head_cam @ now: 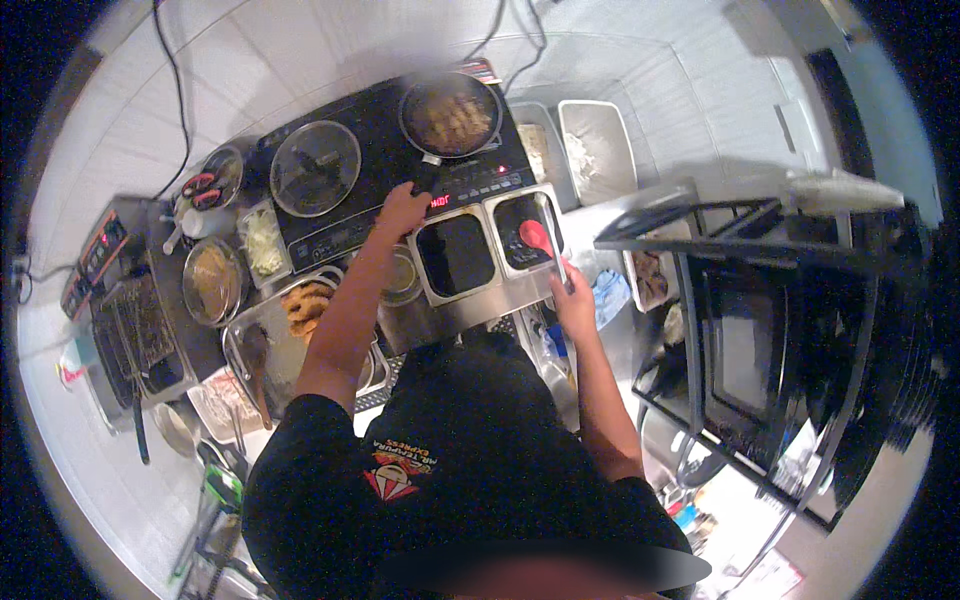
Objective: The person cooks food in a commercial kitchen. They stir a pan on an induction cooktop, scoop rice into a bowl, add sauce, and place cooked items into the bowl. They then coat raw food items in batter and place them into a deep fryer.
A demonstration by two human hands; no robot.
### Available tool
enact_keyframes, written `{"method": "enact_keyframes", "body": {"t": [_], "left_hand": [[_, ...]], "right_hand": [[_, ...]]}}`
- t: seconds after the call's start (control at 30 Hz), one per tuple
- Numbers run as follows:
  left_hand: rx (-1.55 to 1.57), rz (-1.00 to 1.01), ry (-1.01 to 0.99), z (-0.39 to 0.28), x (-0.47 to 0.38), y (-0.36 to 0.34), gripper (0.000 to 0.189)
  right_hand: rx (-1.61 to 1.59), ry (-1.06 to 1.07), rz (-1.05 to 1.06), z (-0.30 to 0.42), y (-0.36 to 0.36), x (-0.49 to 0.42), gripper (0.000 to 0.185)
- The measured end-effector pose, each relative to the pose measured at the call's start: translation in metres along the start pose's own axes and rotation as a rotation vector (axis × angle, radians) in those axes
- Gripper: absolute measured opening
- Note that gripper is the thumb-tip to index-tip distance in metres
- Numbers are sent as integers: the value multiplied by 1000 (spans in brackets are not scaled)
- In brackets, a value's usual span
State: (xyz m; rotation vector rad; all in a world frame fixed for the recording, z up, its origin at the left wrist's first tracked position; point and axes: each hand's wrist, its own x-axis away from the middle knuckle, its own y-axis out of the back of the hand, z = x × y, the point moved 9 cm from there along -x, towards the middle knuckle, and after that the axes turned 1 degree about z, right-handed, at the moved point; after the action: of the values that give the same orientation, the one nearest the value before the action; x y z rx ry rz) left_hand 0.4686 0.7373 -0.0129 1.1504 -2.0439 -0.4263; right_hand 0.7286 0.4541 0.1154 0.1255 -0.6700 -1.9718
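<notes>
My left hand (405, 210) grips the dark handle of a frying pan (450, 114) on the black induction cooktop (379, 135). Browned pieces of food lie in the pan, blurred by what looks like steam. In my right hand (574, 301) is a spoon or ladle with a red head (534, 235) and a pale handle. Its head is over the right one of two square metal wells, which holds dark contents (514, 217). The left well, in front of my left hand, contains dark liquid (455, 255).
A glass lid (315, 169) covers the left burner. Further left are shredded cabbage (264, 244), fried pieces (304, 306) in a metal tray, and a deep fryer (146, 337). Pale bins (598, 150) stand back right; a black metal rack (701, 330) juts out at right.
</notes>
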Motion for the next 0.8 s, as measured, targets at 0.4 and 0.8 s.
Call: {"method": "enact_keyframes", "body": {"t": [0.4,0.8], "left_hand": [[-189,-97,-384,-75,157,29,33],[-61,630,-706,-107,382,-156,30]], "right_hand": [[-97,-335,-248,-109,49,208,19],[-353,-559,-829,-119,87,502,31]]}}
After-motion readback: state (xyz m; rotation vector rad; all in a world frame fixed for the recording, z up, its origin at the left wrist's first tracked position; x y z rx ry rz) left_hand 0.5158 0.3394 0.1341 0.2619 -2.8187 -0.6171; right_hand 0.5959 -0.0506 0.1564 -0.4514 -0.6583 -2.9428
